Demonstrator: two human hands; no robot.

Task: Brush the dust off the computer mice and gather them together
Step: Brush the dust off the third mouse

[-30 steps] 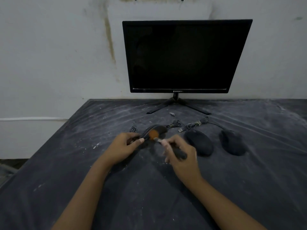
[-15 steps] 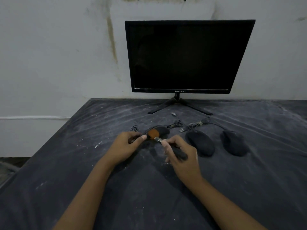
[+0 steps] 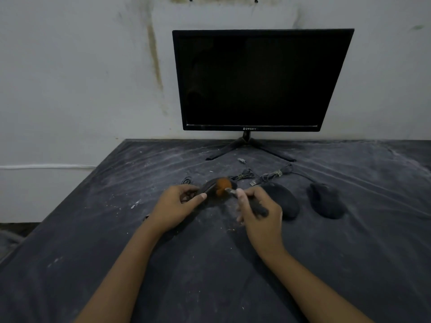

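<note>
My left hand [image 3: 177, 205] grips a black mouse [image 3: 210, 186] at the middle of the dusty dark table, thumb along its near side. My right hand [image 3: 258, 212] holds a brush [image 3: 254, 206] by its dark handle, and the orange bristles [image 3: 222, 186] lie on top of that mouse. Two more black mice sit to the right, side by side: one [image 3: 283, 199] just past my right hand, the other [image 3: 325, 201] further right. Their bundled cables [image 3: 268, 176] trail toward the back.
A black monitor [image 3: 258, 80] on a tripod foot stands at the back against the white wall. A small loose connector [image 3: 242, 160] lies in front of its foot. The table's left edge [image 3: 77, 190] runs diagonally, with floor beyond it.
The orange bristles have shifted a little across the top of the held mouse. Both hands stay in nearly the same place, and the two mice on the right have not moved.
</note>
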